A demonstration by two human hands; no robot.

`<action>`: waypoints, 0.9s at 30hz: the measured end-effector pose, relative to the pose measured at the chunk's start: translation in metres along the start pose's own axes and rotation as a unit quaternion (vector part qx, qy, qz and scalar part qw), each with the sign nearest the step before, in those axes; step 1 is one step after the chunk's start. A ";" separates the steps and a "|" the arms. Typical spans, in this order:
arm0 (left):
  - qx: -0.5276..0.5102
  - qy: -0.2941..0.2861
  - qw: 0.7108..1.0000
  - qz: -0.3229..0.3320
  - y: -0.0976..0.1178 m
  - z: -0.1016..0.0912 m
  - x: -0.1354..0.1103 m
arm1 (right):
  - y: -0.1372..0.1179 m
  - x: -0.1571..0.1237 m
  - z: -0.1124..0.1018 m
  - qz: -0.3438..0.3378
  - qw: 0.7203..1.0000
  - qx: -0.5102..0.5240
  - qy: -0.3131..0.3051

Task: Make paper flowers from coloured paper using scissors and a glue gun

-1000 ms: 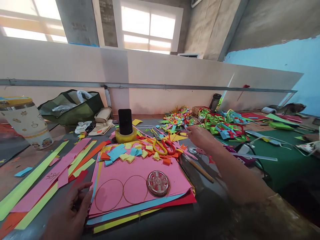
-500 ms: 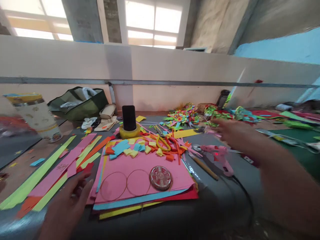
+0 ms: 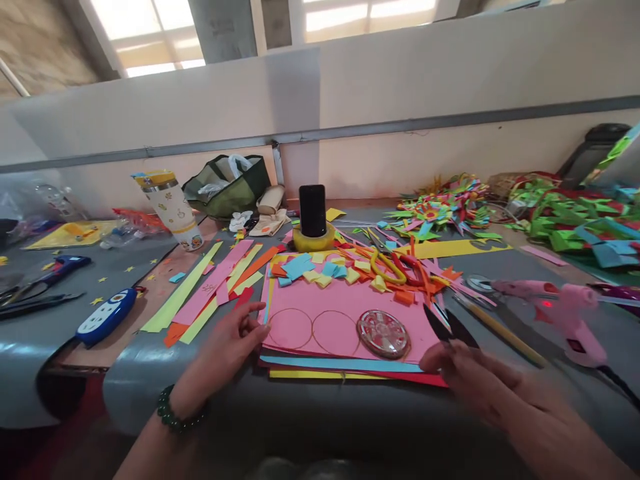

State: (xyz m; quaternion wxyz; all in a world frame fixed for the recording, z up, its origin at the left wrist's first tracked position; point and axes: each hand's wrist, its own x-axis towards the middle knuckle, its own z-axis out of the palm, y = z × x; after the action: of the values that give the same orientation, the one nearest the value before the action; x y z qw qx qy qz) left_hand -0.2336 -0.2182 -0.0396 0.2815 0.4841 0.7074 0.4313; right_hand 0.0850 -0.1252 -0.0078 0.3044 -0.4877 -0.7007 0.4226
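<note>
My right hand [image 3: 480,387] grips small black scissors [image 3: 450,325] with the blades apart, at the right edge of a pink paper sheet [image 3: 345,317]. The sheet tops a stack of coloured sheets and has two circles drawn on it; a round clear tape case [image 3: 383,333] lies on it. My left hand [image 3: 227,347] rests with fingers spread at the stack's left edge, touching the pink sheet. Small paper squares and scraps [image 3: 320,272] lie along the sheet's far side.
A pink glue gun [image 3: 555,310] lies to the right, a pencil [image 3: 503,328] beside the stack. Long paper strips [image 3: 210,290] lie to the left, a phone in a tape roll [image 3: 313,220] behind, a printed cup [image 3: 170,208], a green bag [image 3: 227,187], and heaps of paper stars [image 3: 440,207].
My right hand has come back from the far right of the table and now holds the black scissors by the stack. My view has swung left and down.
</note>
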 end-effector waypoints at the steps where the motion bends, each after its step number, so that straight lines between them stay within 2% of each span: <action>1: -0.012 -0.005 1.000 -0.003 0.002 0.001 0.000 | -0.003 -0.003 0.003 -0.007 1.000 0.005 -0.020; 5: -0.024 -0.027 0.999 -0.022 0.011 0.006 -0.002 | -0.010 -0.006 0.011 -0.016 0.993 0.039 -0.106; 10: 0.077 0.032 0.997 -0.001 0.016 0.008 -0.005 | -0.008 -0.011 0.024 -0.007 0.984 0.052 -0.169; 13: 0.117 0.034 0.993 0.000 0.015 0.008 -0.004 | -0.009 -0.013 0.030 0.002 0.978 0.061 -0.202; 15: 0.109 0.026 0.994 -0.005 0.015 0.008 -0.004 | -0.010 -0.014 0.032 0.000 0.973 0.055 -0.224; 21: 0.013 -0.015 0.999 -0.042 0.010 0.009 -0.002 | -0.011 -0.011 0.034 -0.023 0.972 0.021 -0.235; 27: -0.001 0.024 1.000 -0.014 0.008 0.010 0.003 | -0.007 -0.010 0.034 -0.041 0.965 0.037 -0.258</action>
State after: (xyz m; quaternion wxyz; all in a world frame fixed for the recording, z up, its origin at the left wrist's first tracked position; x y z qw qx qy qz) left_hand -0.2229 -0.2105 -0.0376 0.2714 0.4630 0.7203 0.4395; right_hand 0.0568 -0.1460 -0.0176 0.1487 -0.3212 -0.7589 0.5466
